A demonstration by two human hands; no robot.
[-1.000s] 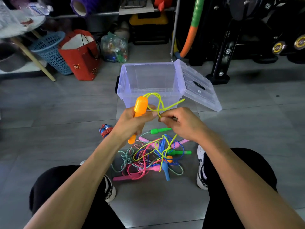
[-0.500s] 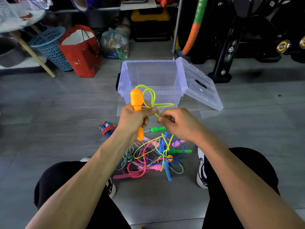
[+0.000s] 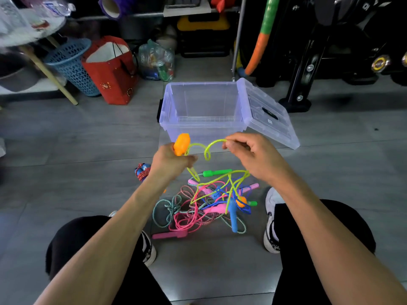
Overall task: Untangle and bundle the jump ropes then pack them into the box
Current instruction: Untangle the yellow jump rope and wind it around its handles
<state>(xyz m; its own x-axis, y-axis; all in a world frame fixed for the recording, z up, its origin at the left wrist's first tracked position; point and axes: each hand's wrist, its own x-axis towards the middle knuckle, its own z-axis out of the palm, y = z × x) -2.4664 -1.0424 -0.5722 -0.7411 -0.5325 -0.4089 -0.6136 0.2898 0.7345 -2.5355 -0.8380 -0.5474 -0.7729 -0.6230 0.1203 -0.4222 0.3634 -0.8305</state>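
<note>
Head view: left hand (image 3: 170, 160) is curled round an orange handle (image 3: 182, 143), whose top sticks up above the fingers. Right hand (image 3: 253, 156) pinches the yellow rope (image 3: 207, 150) between thumb and fingertips, other fingers loosely bent. Between the two hands the rope curls in loops; below the right fingers it runs down into the pile (image 3: 207, 203) of tangled ropes and handles on the floor (image 3: 88, 150), lying under both hands between the shoes. Just beyond the fingers stands the clear box (image 3: 204, 106), its lid (image 3: 268, 115) hanging open past the right hand. A bundled rope (image 3: 142, 171) lies left of the left wrist.
</note>
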